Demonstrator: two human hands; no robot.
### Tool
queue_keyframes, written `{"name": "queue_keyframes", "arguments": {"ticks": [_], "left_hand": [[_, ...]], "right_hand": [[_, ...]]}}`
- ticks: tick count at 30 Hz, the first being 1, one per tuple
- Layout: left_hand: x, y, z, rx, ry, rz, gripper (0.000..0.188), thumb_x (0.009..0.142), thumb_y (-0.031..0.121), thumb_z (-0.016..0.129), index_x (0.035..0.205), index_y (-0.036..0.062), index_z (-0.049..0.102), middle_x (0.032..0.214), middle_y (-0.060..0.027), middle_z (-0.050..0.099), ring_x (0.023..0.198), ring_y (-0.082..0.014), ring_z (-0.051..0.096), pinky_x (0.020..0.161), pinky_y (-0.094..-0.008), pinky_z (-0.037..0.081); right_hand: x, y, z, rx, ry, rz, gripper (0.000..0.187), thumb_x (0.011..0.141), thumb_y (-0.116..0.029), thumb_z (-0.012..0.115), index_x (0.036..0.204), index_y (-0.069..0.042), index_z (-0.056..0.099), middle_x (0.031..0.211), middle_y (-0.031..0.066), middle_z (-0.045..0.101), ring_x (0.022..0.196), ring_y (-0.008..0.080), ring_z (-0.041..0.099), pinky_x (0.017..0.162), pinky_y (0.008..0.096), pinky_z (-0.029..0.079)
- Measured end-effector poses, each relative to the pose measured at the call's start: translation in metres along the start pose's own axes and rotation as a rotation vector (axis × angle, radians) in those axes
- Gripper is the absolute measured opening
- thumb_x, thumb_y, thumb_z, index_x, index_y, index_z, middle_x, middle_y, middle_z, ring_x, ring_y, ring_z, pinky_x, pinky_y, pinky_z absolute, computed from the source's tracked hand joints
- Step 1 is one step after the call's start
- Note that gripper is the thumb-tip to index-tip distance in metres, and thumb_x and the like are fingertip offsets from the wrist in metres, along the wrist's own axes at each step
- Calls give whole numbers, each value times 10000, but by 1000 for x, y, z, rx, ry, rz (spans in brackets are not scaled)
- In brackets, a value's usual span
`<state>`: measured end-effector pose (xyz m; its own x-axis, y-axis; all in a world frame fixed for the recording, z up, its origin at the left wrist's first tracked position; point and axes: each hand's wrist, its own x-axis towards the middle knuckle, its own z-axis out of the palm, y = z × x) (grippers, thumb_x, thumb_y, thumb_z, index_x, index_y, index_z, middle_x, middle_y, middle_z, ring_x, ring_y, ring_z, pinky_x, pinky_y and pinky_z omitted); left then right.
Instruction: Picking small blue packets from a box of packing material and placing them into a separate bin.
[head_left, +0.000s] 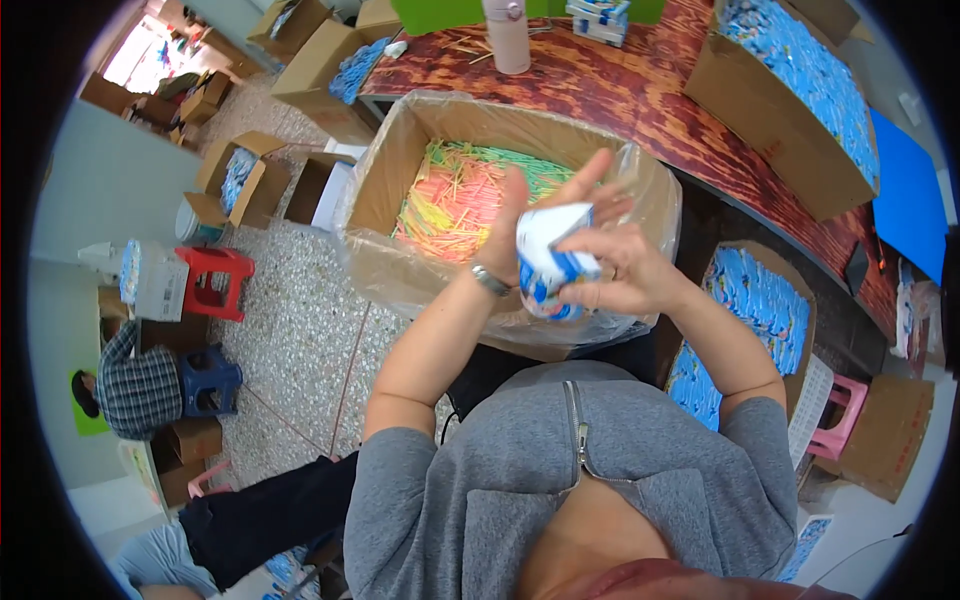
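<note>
My right hand [638,268] pinches a small white and blue packet [548,262] between thumb and fingers. Behind the packet, my left hand [502,236] is open, with its fingers spread and partly blurred; a silver watch band is on that wrist. The packet hides part of the left palm, so whether they touch I cannot tell. Both hands are above the near side of a large cardboard box [400,155] lined with clear plastic. Inside it lie many thin pink, yellow and green sticks [455,195].
Behind the box is a red-brown table [610,75] with a pink bottle [507,38] and a carton of blue packets [800,75]. Another packet-filled carton [745,310] sits at my right. A red stool [215,283] stands at left, near a seated person [140,385] in a checked shirt.
</note>
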<state>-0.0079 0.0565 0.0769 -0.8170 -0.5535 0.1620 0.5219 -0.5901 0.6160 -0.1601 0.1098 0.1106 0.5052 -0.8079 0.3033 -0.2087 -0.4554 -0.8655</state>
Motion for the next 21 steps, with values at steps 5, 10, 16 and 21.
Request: {"name": "queue_keyframes", "arguments": {"ticks": [5, 10, 16, 21], "left_hand": [[7, -28, 19, 247, -4, 67, 978, 803, 803, 277, 1495, 123, 152, 1451, -181, 339, 1329, -296, 341, 1111, -442, 239], [-20, -19, 0, 46, 247, 213, 783, 901, 675, 304, 1421, 88, 318, 1356, -135, 454, 1251, -253, 445, 1066, -421, 326], [-32, -14, 2, -108, 384, 483, 716, 933, 652, 202, 1282, 81, 458, 1210, -67, 575, 1104, -177, 548, 944, -343, 415], [-36, -9, -10, -108, 640, 573, 506, 992, 493, 307, 1223, 87, 501, 1103, -52, 616, 1016, -169, 588, 892, -368, 469]], "right_hand": [[9, -11, 18, 174, -272, -99, 400, 713, -142, 785, 1051, -3, 622, 907, 115, 672, 834, 230, 658, 736, 322, 487], [10, -2, 8, 477, 283, -176, 352, 760, -70, 685, 1090, -4, 581, 936, 42, 618, 829, 111, 582, 743, 255, 470], [27, 30, 26, 197, 638, -5, 259, 889, -82, 623, 1122, 17, 567, 979, 28, 605, 846, 72, 557, 743, 224, 461], [21, 29, 51, -203, 540, 8, 355, 827, -165, 709, 1099, 11, 562, 901, 100, 648, 789, 143, 618, 694, 281, 490]]}}
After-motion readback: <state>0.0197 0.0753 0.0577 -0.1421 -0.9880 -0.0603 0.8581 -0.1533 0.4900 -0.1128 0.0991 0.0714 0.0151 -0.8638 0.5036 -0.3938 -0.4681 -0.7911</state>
